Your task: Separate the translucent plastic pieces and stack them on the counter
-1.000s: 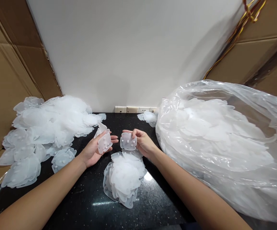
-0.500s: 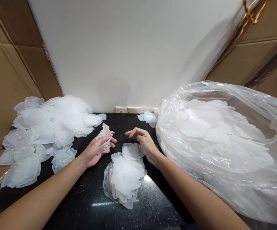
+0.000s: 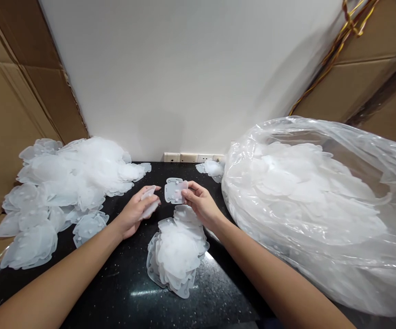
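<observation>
My left hand [image 3: 136,211] is closed around a small stack of frosted plastic sheets [image 3: 149,204], tilted on edge between thumb and fingers. My right hand [image 3: 203,203] pinches one thin translucent plastic sheet [image 3: 174,190] by its right edge. That sheet has a wavy outline and small round bumps, and it hangs apart from the left hand. Below both hands, a loose pile of the same sheets [image 3: 177,256] lies on the black speckled countertop [image 3: 115,292].
A large heap of sheets [image 3: 81,169] spreads at the left beside a cardboard box [image 3: 13,91]. To the right sits a big clear plastic bag [image 3: 307,201] full of sheets. A few sheets [image 3: 212,168] lie near the wall sockets [image 3: 188,157]. Twisted wires [image 3: 338,50] hang at upper right.
My right hand, held bent and without a visible sheet before, now pinches a single sheet out to its left. The stack in my left hand has tipped over to a lower angle.
</observation>
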Motion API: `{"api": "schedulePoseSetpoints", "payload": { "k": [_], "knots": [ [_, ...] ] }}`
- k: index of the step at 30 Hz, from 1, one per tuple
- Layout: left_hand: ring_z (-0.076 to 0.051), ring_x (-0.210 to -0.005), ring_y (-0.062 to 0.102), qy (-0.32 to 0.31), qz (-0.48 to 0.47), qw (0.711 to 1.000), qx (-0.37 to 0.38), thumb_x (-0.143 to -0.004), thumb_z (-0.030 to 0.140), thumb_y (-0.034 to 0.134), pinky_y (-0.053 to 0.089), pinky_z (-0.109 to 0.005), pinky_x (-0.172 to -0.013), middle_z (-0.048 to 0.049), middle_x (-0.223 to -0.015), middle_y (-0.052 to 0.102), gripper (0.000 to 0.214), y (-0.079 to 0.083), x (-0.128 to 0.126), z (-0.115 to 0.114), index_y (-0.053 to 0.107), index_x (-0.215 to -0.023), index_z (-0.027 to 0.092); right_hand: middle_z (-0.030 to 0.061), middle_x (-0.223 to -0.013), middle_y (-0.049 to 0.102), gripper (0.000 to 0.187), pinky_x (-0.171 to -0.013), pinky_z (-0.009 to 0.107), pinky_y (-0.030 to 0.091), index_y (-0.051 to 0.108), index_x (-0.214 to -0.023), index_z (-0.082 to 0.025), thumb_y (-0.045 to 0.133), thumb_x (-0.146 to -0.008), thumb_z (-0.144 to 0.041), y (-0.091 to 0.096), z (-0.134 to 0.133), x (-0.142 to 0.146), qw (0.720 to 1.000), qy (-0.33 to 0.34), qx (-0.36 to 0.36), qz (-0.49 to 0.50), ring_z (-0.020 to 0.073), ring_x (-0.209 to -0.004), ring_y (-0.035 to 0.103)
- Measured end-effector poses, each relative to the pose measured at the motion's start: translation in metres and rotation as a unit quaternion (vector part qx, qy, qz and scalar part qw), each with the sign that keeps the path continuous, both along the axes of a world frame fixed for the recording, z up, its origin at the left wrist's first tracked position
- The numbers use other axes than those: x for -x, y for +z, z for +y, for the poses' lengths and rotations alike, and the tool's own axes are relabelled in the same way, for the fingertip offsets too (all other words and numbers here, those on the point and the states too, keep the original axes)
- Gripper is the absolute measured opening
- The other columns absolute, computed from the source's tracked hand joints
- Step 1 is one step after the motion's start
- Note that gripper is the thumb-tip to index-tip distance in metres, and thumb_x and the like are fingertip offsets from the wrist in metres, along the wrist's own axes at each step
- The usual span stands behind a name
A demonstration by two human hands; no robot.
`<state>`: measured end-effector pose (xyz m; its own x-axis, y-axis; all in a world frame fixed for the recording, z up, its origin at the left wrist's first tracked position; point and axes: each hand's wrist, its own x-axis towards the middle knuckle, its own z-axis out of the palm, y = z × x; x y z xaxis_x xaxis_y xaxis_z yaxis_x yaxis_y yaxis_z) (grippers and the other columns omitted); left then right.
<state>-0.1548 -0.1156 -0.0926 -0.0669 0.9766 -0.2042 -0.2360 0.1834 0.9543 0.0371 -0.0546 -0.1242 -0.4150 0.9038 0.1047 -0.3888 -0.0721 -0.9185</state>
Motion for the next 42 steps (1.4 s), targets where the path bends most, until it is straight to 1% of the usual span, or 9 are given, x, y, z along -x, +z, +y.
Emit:
{"api": "schedulePoseSetpoints", "payload": {
  "k": [4,8,11,15,19,24,29,34,42],
  "knots": [
    [-0.007,-0.053,0.050,0.053,-0.058,0.996,0.036,-0.072,0.026,0.076,0.023,-0.013,-0.037,0.0019,-0.068,0.057,0.026,0.000,0.009,0.006,0.056,-0.086,0.018,-0.0027,-0.074,0.064,0.039,-0.062,0.023,0.043,0.067,-0.083,-0.020,0.089,-0.057,-0.039,0.000,0.004,-0.003,0.996,0.028,0.076,0.041,0.0098,-0.063,0.053],
    [-0.011,-0.054,0.054,0.015,-0.136,0.989,0.057,-0.082,0.035,0.060,0.038,-0.017,-0.039,-0.0014,-0.069,0.059,0.020,0.004,0.010,0.006,0.060,-0.088,0.016,-0.0017,-0.073,0.063,0.035,-0.060,0.024,0.040,0.067,-0.081,-0.019,0.089,-0.060,-0.037,-0.002,0.004,-0.004,0.995,0.032,0.087,0.044,0.0100,-0.063,0.052],
    [-0.015,-0.063,0.062,0.008,-0.180,0.982,0.062,-0.078,0.017,0.052,0.051,-0.023,-0.051,-0.0056,-0.080,0.066,0.020,0.007,0.006,0.004,0.063,-0.095,0.014,-0.0008,-0.074,0.064,0.036,-0.061,0.025,0.040,0.067,-0.083,-0.020,0.088,-0.059,-0.037,-0.003,0.005,-0.005,0.994,0.027,0.097,0.045,0.0116,-0.064,0.053],
    [-0.011,-0.063,0.064,0.081,-0.124,0.986,0.075,-0.076,0.002,0.055,0.052,-0.018,-0.054,-0.0040,-0.079,0.067,0.020,0.004,0.002,0.006,0.062,-0.090,0.014,-0.0018,-0.074,0.062,0.029,-0.063,0.026,0.039,0.066,-0.073,-0.020,0.086,-0.059,-0.036,-0.005,0.008,-0.007,0.998,-0.005,0.061,0.016,0.0121,-0.067,0.051],
    [-0.007,-0.053,0.057,0.080,-0.089,0.992,0.038,-0.078,0.012,0.070,0.047,-0.013,-0.047,-0.0004,-0.069,0.064,0.010,-0.002,0.004,0.008,0.062,-0.085,0.014,0.0005,-0.083,0.067,0.019,-0.061,0.027,0.035,0.070,-0.079,-0.021,0.078,-0.066,-0.032,-0.003,0.009,-0.009,0.998,-0.038,-0.019,-0.054,0.0120,-0.067,0.050],
    [-0.005,-0.043,0.047,0.094,-0.087,0.992,0.022,-0.074,0.018,0.068,0.026,-0.012,-0.031,-0.0006,-0.069,0.065,0.012,-0.003,0.011,0.010,0.059,-0.082,0.017,0.0054,-0.099,0.072,0.009,-0.070,0.029,0.042,0.061,-0.067,-0.020,0.065,-0.071,-0.027,0.003,0.008,-0.010,1.000,-0.010,-0.014,-0.023,0.0166,-0.081,0.060],
    [-0.009,-0.056,0.059,0.085,-0.088,0.992,0.030,-0.059,0.002,0.057,0.046,-0.014,-0.042,-0.0035,-0.083,0.069,0.039,0.000,0.009,0.007,0.064,-0.095,0.015,0.0029,-0.088,0.071,0.018,-0.069,0.029,0.045,0.056,-0.070,-0.021,0.072,-0.069,-0.029,0.000,0.007,-0.009,0.998,-0.043,-0.036,-0.039,0.0154,-0.076,0.058],
    [-0.013,-0.064,0.066,0.104,-0.077,0.991,0.028,-0.063,-0.003,0.066,0.055,-0.019,-0.051,-0.0055,-0.091,0.072,0.051,0.000,0.005,0.007,0.060,-0.111,0.016,0.0017,-0.106,0.066,0.032,-0.069,0.028,0.048,0.060,-0.088,-0.023,0.079,-0.062,-0.025,-0.006,0.010,-0.008,0.996,-0.063,-0.045,-0.035,0.0133,-0.076,0.060],
    [-0.010,-0.057,0.063,0.131,-0.068,0.989,0.032,-0.078,0.006,0.069,0.054,-0.018,-0.051,-0.0047,-0.079,0.071,0.015,-0.003,0.005,0.010,0.063,-0.091,0.013,0.0006,-0.093,0.063,0.028,-0.069,0.029,0.048,0.059,-0.085,-0.023,0.078,-0.066,-0.030,-0.011,0.015,-0.010,0.995,-0.053,-0.071,-0.050,0.0151,-0.076,0.059]
  ]
}}
